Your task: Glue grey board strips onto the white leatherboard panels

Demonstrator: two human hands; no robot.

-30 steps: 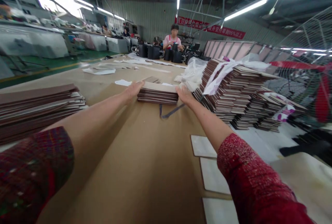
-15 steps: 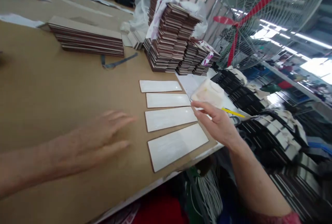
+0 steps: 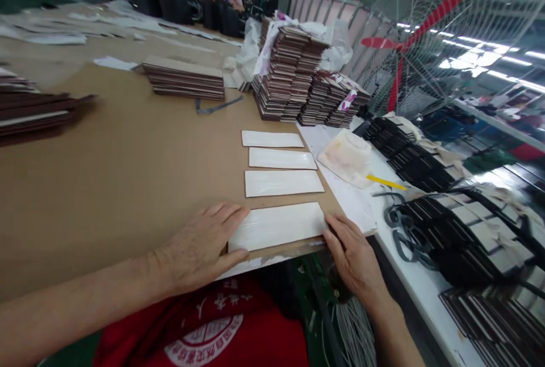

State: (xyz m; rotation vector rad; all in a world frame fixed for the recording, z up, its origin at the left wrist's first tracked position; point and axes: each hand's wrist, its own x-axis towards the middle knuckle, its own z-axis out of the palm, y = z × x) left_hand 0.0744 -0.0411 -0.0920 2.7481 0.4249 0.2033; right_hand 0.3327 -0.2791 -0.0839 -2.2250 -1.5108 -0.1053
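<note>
Four-sided white panels lie in a column on the brown tabletop. The nearest white panel (image 3: 279, 225) sits along the table's front edge, its surface glossy and its rim dark. My left hand (image 3: 208, 242) grips its left end, fingers at the top corner and thumb by the lower one. At the right end, my right hand (image 3: 351, 248) has its fingertips closed against the short edge. Beyond it are a second white panel (image 3: 284, 184), a third white panel (image 3: 282, 158) and the farthest white panel (image 3: 272, 139), each separated by a narrow gap.
Tall stacks of brown-edged boards (image 3: 293, 66) stand behind the panels, with a lower board stack (image 3: 185, 80) to their left. On the right are a pale cloth (image 3: 347, 157), a yellow tool (image 3: 386, 182) and black-and-cream bundles (image 3: 464, 231). A caged fan (image 3: 402, 46) rises behind.
Both hands have come down onto the nearest panel's ends; before, they hovered apart from it. That panel now lies nearer the table's front edge. The view has shifted, showing another board pile at left.
</note>
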